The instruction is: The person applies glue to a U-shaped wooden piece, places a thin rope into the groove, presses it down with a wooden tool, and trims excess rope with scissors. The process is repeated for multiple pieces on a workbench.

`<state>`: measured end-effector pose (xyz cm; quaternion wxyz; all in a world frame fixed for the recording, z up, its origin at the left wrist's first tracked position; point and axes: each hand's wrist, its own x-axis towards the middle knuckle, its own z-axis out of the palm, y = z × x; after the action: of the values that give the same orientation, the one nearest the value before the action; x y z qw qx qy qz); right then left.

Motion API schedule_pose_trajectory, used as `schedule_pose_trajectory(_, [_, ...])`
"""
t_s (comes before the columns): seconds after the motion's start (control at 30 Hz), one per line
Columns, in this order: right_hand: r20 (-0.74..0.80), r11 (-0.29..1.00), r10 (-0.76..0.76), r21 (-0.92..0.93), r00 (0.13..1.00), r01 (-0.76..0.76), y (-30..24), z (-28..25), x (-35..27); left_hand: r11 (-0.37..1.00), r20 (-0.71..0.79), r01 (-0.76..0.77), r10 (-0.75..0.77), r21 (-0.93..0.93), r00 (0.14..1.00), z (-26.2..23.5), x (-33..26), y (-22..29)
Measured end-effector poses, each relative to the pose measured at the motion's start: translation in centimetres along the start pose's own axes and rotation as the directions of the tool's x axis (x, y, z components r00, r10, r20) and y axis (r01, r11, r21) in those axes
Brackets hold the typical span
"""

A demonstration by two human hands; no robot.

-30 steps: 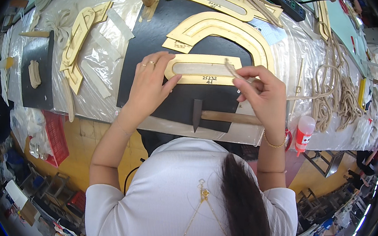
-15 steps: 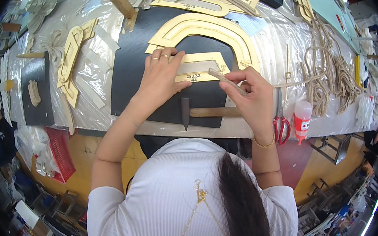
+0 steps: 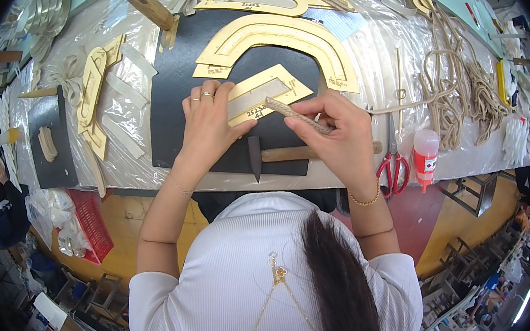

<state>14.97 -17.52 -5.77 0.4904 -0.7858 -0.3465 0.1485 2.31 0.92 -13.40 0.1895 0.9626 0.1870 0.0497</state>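
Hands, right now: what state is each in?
Left hand: closed on the left end of the slotted yellow template.
Right hand: closed, pinching the beige cord.
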Motion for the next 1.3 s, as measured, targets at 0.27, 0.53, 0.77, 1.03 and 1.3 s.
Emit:
schedule_pose_trajectory(0.27, [-0.023,0.999,0.028,-0.023,0.999,-0.029,0.7,0.1,-0.4,0.997,0.016,0.062,-0.061,-0.042,0.998,0.0,-0.2,0.4])
schedule_pose_trajectory(0.53, [0.012,0.958,0.279,0.071,0.96,-0.28,1.4,0.3,-0.1,0.922,-0.315,-0.283,0.194,-0.266,0.929,-5.4,-3.2,1.8])
schedule_pose_trajectory(0.77, [0.057,0.967,0.214,0.126,0.975,-0.22,1.8,0.7,0.2,0.852,-0.911,-0.449,-0.075,-0.271,0.407,-15.4,-6.4,9.7])
schedule_pose_trajectory(1.03, [0.088,0.967,0.229,0.091,0.969,-0.237,1.3,1.6,0.0,0.853,-0.95,-0.428,-0.226,-0.299,0.214,-14.8,-5.1,10.6])
schedule_pose_trajectory(1.3, [0.122,0.957,0.258,0.103,0.958,-0.271,1.6,2.1,-0.5,0.793,-0.825,-0.526,0.054,-0.307,0.562,-15.3,-8.7,7.6])
